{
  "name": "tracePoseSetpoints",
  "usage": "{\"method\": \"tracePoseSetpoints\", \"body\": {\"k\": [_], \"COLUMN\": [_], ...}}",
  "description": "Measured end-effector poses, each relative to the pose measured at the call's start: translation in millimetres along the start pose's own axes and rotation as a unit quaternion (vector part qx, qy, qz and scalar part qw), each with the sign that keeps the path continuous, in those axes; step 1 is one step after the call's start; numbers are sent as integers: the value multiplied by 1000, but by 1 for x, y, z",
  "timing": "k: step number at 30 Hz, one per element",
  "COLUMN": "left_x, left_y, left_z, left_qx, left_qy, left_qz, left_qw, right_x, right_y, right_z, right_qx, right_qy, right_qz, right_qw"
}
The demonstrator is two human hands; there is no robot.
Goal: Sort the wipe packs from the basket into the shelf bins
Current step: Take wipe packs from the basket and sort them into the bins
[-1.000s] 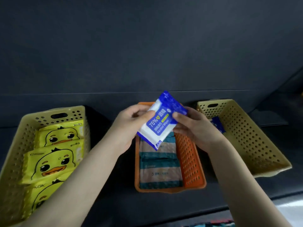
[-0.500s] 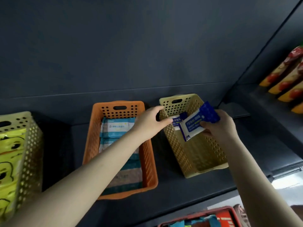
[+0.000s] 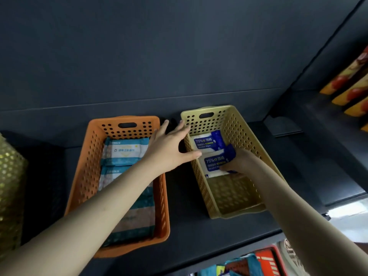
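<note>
I count two blue packs (image 3: 207,142) in the tan bin (image 3: 245,136): right hand (image 3: 241,163) pinching the nearer, left hand (image 3: 169,150) splayed over its rim, orange bin (image 3: 93,156) alongside.

Dark shelf (image 3: 185,226), flat and matte, backed by a dark wall. Set directly on it in a row, apart from one another: a perforated bin (image 3: 10,186) cut off at left, an orange bin (image 3: 85,166) midway, a yellow bin (image 3: 239,132) at right.

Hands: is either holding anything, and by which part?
The right hand grips the nearer wipe pack by its blue right end, in the yellow bin. The left hand holds nothing.
</note>
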State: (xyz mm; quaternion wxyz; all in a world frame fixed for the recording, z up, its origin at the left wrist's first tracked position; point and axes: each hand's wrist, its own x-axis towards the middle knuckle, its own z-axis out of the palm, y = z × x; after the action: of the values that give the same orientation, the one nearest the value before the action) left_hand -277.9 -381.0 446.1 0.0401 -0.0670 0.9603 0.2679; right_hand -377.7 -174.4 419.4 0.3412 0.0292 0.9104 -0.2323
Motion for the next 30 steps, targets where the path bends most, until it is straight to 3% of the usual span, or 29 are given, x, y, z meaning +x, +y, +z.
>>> {"method": "tracePoseSetpoints", "body": {"k": [6, 11, 22, 30], "left_x": [0, -1, -17, -124], "left_y": [2, 2, 1, -12], "left_z": [-1, -2, -18, -56], "left_qx": [-7, -10, -15, -99], "left_qy": [-8, -10, -23, 78], "left_qz": [-2, -6, 5, 35], "left_qw": [1000, 1000, 1000, 991], "right_x": [9, 5, -54, -172], "right_y": [-2, -2, -6, -2], "right_z": [9, 11, -17, 25], "right_qx": [-47, -133, -34, 30], "right_qy": [-16, 67, 182, 313], "right_qz": [-19, -69, -184, -271], "right_qw": [999, 986, 965, 910]}}
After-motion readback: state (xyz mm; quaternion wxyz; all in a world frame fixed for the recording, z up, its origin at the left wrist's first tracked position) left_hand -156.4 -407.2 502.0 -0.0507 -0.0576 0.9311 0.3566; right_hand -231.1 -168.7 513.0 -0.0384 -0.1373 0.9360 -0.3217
